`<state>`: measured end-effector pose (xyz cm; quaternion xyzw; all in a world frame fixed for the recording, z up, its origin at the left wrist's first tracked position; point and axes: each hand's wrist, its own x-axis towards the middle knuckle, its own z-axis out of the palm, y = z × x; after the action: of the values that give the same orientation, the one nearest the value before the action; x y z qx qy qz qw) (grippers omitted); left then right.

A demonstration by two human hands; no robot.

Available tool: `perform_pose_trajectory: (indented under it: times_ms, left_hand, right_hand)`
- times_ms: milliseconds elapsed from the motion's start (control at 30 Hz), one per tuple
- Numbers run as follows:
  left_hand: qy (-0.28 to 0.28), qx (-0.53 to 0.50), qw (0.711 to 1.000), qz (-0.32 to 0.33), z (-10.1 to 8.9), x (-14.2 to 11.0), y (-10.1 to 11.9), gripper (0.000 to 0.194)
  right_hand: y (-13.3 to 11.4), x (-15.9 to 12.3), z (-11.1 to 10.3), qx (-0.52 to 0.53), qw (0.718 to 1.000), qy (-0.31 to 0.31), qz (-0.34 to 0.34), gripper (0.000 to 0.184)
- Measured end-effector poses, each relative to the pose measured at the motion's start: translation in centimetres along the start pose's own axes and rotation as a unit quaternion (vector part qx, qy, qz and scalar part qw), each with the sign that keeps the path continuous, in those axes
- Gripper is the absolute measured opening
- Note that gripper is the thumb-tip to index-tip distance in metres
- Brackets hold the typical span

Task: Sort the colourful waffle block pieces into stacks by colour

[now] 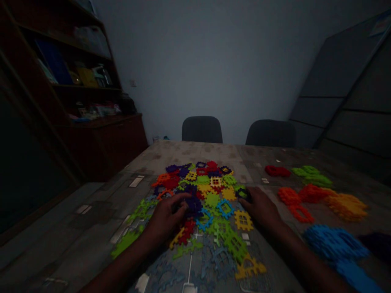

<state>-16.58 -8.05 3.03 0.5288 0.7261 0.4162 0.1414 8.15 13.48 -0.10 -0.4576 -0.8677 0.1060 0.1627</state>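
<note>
Curled low, the left hand (pixel 166 217) sits over a purple tile (pixel 194 204), its hold unclear, while the right hand (pixel 259 207) pinches a dark tile (pixel 242 194) narrowly beside the pile (pixel 198 191)

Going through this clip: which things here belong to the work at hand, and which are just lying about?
In use:
- left hand, at a purple plastic block
- right hand, on a dark block
- multicoloured block spread

Lying about:
- red pile
- green pile
- orange pile
- blue pile
- bookcase
</note>
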Motion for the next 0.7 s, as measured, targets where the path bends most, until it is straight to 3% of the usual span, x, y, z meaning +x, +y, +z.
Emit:
perform_pose_trajectory:
  times_ms: [133, 233, 300, 400, 467, 533, 700]
  left_hand:
    - [-0.055, 0.0, 0.999, -0.001, -0.7, -0.5, 1.2, 0.037]
    - [-0.098, 0.017, 0.995, 0.013, -3.0, -0.7, 2.0, 0.034]
    - [-0.064, 0.028, 0.997, 0.019, -5.5, -0.5, 1.8, 0.033]
    - [0.056, 0.035, 0.998, -0.002, -9.1, 0.5, 0.3, 0.044]
    - [0.078, 0.053, 0.996, -0.004, -10.3, 1.2, -1.2, 0.047]
    - [0.068, 0.07, 0.995, 0.004, -10.3, 1.8, -2.6, 0.047]
    - [-0.012, 0.089, 0.995, 0.046, -7.7, 2.0, -3.8, 0.027]
  right_hand:
    - [0.1, -0.5, -0.9, 0.01, 1.0, -0.001, -0.008, 0.048]
    - [0.3, -0.6, -1.5, 0.029, 0.999, 0.0, -0.023, 0.053]
    - [0.4, -0.6, -1.6, 0.051, 0.998, 0.003, -0.041, 0.055]
    - [0.0, -0.5, -1.5, 0.102, 0.991, 0.012, -0.08, 0.055]
    - [-0.5, -0.6, -1.3, 0.133, 0.986, 0.009, -0.102, 0.055]
    - [-1.1, -0.7, -1.1, 0.152, 0.981, -0.002, -0.119, 0.052]
    - [-1.8, -1.2, -0.6, 0.173, 0.97, -0.018, -0.168, 0.049]
